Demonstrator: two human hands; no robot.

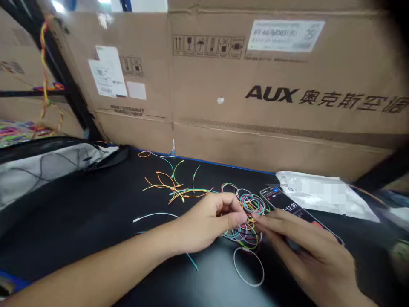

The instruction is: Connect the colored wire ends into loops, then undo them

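Above a pile of thin coloured wire loops (252,204), my hands meet fingertip to fingertip. My left hand (220,219) is closed in a pinch, thumb against forefinger. From the right, my right hand (303,243) pinches at the same spot, its fingers closed together. Between the fingertips shows a small yellow piece of a wire loop (251,220); the fingers hide most of it. A pale grey wire loop (262,273) lies joined in a ring just below the pile. Unclosed orange and yellow wires (172,185) lie beyond my left hand, and a white wire (153,215) lies beside my left forearm.
A phone (281,198) lies partly under my right hand, beside a white plastic bag (322,194). Large cardboard boxes (207,94) wall off the black table's (96,204) back edge. A white bag (54,166) lies on the left, near a dark metal post (72,89).
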